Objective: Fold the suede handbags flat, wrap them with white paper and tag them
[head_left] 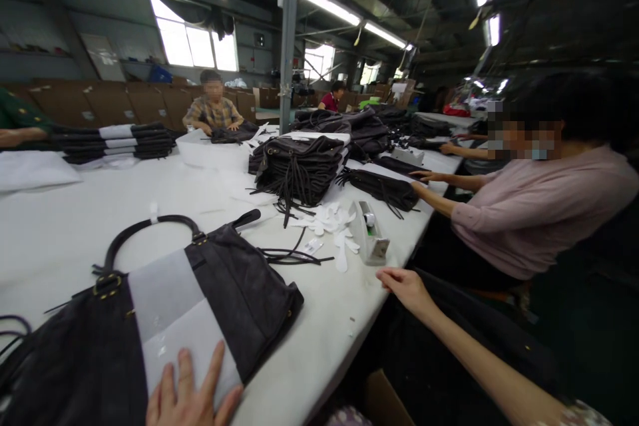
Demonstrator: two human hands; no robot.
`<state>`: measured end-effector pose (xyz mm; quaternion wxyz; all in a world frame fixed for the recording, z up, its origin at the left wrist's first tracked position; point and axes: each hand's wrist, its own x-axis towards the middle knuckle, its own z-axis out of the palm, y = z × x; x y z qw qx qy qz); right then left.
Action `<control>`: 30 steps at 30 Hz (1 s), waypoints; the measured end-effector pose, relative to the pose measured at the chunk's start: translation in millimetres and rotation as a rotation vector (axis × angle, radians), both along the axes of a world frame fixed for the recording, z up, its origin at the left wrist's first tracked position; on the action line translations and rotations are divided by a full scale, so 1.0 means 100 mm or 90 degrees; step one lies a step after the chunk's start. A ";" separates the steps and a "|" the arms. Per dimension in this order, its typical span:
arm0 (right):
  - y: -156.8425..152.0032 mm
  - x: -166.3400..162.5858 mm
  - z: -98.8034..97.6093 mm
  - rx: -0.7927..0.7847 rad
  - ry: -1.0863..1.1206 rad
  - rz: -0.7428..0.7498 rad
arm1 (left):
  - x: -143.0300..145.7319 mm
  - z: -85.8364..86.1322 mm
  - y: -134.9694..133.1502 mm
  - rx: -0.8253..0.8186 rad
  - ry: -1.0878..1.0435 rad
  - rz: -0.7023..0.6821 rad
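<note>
A dark grey handbag [244,293] lies flat on the table before me, its loop handle [120,239] stretched toward the far side. Around its middle runs a white paper band [174,306]. My left hand [187,393] rests on the band's near end with fingers spread. Above the table edge, my right hand [407,289] has its thumb and fingertips pinched together; anything between them is too small to make out. Just beyond those fingertips stands a grey tape dispenser [372,246], apart from the hand.
White paper cut-outs [329,219] and dark straps [294,256] lie beside the dispenser. Farther back is a stack of dark bags [299,166]. A co-worker in pink [539,213] sits at the right, hands on another bag [384,186]. Banded bags [80,143] are piled far left.
</note>
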<state>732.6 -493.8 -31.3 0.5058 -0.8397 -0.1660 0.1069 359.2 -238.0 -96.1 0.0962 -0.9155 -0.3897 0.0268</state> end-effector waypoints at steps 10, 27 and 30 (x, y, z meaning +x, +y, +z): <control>1.33 -0.71 1.34 -0.167 -0.066 0.851 | -0.01 0.28 -0.04 -0.084 -0.099 0.016; 3.99 -2.11 0.98 -0.483 -0.147 1.082 | -0.01 0.27 0.10 -0.194 -0.281 0.034; 4.16 -2.18 0.82 -0.529 -0.138 1.052 | 0.00 0.24 0.12 -0.201 -0.294 0.032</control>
